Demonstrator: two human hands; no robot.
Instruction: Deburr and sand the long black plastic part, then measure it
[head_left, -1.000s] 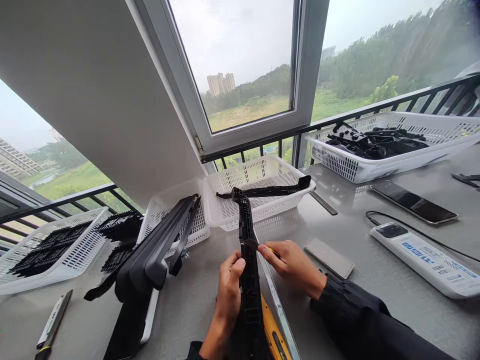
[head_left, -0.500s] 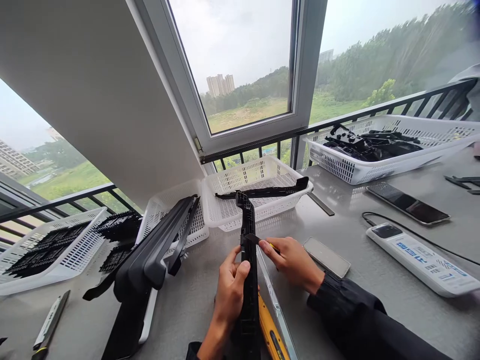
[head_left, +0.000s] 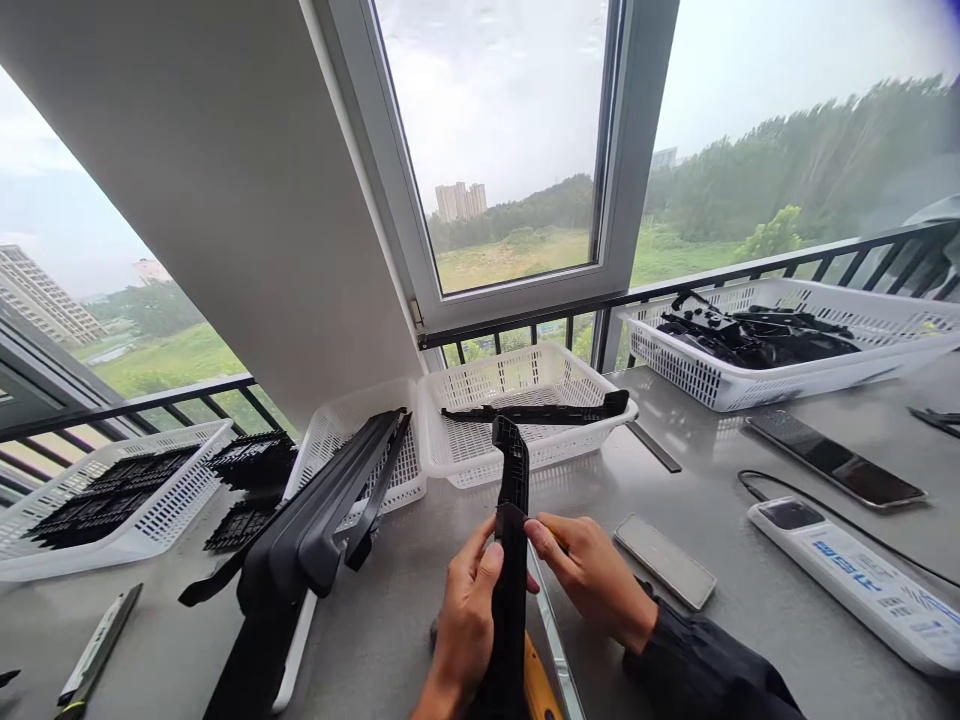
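My left hand [head_left: 471, 600] is wrapped round a long black plastic trim piece [head_left: 511, 590], which stands tilted up with its curved end away from me. My right hand [head_left: 596, 572] pinches a yellow-handled knife [head_left: 513, 516]; its dark blade lies against the trim piece near my left fingertips. Most of the handle is hidden in my fingers. Under the trim piece lies a yellow tool [head_left: 538, 682], partly covered, beside a long shiny metal strip [head_left: 555, 640].
A white basket [head_left: 461, 468] ahead bears one black trim strip. Several dark trim pieces [head_left: 300, 520] lean across the basket to the left. Further left is a basket [head_left: 169, 515] of black ribbed parts. On the right are a phone [head_left: 836, 460], a power strip [head_left: 855, 585] and another basket [head_left: 720, 385].
The view has tilted up slightly. My right hand has brought the knife blade a little across the trim piece, toward my left fingers. Both hands keep their hold.
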